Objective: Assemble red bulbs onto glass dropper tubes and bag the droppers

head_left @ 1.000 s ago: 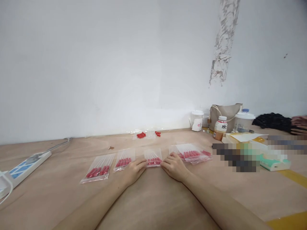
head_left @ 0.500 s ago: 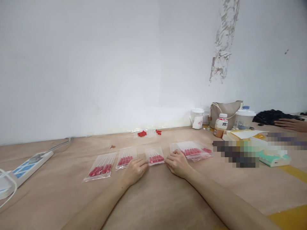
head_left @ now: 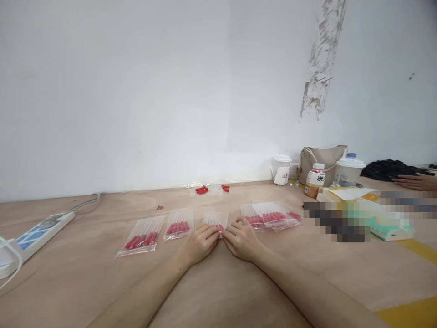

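A clear plastic bag (head_left: 215,216) with red-handled thin tools in it lies flat on the table between my hands. My left hand (head_left: 202,242) is closed, its fingertips pressed together at the near edge of this bag. Closed too, my right hand (head_left: 241,239) pinches the same edge close beside the left. My fingers cover part of the red handles. To the left lie two similar bags, one nearer (head_left: 140,236) and one farther (head_left: 179,224). On the right, several more overlap in a group (head_left: 273,216).
Small red pieces (head_left: 202,189) lie in clear plastic by the wall. A power strip (head_left: 41,239) with cables is at left. At right stand a lidded cup (head_left: 282,169), a bottle (head_left: 314,180), a grey bag (head_left: 322,159) and a tissue pack (head_left: 389,226). Another person's hand (head_left: 414,181) rests near black material.
My hands have come closer together along the near edge of the middle bag. The right hand has moved left, away from the right group, and the bag has shifted slightly left.
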Action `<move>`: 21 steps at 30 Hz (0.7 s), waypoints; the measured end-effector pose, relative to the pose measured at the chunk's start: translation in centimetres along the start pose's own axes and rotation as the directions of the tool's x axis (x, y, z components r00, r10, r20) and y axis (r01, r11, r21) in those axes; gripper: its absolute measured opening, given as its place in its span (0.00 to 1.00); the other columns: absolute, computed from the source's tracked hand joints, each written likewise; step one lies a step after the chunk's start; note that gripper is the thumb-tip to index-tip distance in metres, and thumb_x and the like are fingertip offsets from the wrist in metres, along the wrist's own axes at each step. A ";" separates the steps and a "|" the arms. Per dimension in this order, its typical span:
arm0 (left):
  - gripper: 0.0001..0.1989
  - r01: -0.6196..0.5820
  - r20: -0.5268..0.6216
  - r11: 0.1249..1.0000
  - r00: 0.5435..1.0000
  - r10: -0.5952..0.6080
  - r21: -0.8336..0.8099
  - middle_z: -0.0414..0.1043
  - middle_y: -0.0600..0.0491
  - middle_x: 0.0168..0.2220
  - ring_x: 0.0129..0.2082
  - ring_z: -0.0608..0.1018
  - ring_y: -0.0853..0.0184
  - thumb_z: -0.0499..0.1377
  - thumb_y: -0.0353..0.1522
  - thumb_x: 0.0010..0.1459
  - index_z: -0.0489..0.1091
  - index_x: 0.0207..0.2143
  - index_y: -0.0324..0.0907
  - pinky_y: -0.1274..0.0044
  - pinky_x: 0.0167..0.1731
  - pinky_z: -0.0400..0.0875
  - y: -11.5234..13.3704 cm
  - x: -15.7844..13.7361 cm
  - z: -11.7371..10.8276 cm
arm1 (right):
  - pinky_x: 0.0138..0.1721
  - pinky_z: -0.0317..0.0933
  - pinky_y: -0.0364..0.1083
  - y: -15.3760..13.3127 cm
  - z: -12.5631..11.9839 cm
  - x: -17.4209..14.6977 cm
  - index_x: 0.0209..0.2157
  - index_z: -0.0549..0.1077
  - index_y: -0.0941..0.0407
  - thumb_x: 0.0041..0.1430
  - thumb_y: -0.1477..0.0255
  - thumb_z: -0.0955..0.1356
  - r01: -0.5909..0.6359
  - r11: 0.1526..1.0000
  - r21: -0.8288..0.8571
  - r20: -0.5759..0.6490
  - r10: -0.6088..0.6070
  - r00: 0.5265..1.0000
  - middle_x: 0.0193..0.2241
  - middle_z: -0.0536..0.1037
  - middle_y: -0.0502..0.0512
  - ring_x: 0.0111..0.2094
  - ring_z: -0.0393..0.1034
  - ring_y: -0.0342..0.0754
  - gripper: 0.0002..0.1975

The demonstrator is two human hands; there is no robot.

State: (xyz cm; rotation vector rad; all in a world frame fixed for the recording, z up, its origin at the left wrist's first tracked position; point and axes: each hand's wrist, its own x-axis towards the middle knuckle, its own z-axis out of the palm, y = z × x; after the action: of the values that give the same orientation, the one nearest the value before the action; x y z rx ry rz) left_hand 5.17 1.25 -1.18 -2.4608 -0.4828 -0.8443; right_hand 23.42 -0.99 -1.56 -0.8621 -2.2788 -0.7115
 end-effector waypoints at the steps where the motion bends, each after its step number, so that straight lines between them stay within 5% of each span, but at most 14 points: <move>1: 0.09 -0.016 0.014 1.000 1.000 0.016 0.017 0.72 0.49 0.32 0.33 0.72 0.66 0.49 0.26 0.58 0.69 0.32 0.39 0.74 0.32 0.69 -0.1 0.0 -0.1 | 0.36 0.47 0.48 0.0 0.0 0.0 0.28 0.68 0.57 0.57 0.76 0.58 0.015 1.000 -0.014 -0.005 -0.016 1.000 0.24 0.71 0.53 0.29 0.60 0.44 0.10; 10: 0.12 -0.126 0.149 0.985 0.983 0.109 0.114 0.69 0.51 0.27 0.29 0.71 0.67 0.47 0.26 0.59 0.66 0.25 0.38 0.75 0.31 0.66 -0.5 0.1 -0.6 | 0.40 0.45 0.50 0.2 -0.3 0.0 0.26 0.67 0.57 0.56 0.79 0.57 0.071 0.995 -0.069 -0.021 -0.072 0.997 0.23 0.70 0.52 0.29 0.58 0.44 0.11; 18: 0.12 -0.058 0.133 0.993 0.990 0.044 0.100 0.69 0.48 0.30 0.31 0.72 0.66 0.44 0.25 0.60 0.66 0.31 0.38 0.72 0.34 0.66 -2.3 -1.7 -1.9 | 0.44 0.42 0.50 2.0 -0.6 -1.2 0.30 0.68 0.55 0.51 0.81 0.60 -0.067 0.998 -0.011 -0.006 0.067 0.998 0.24 0.72 0.51 0.29 0.60 0.43 0.09; 21: 0.14 0.080 0.160 0.996 0.984 -0.084 0.030 0.69 0.49 0.29 0.30 0.72 0.65 0.43 0.27 0.61 0.67 0.29 0.39 0.72 0.34 0.66 -2.5 -2.1 -2.0 | 0.45 0.42 0.50 2.3 -0.5 -1.4 0.28 0.67 0.56 0.51 0.81 0.60 -0.078 0.997 -0.011 -0.022 0.078 0.997 0.24 0.72 0.50 0.28 0.61 0.43 0.08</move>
State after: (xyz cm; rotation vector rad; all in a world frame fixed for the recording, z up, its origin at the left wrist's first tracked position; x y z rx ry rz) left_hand 1.47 1.80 -0.30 -2.5137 -0.6517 -0.6698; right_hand 26.14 -0.36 -1.59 -0.9396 -2.2114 -0.6970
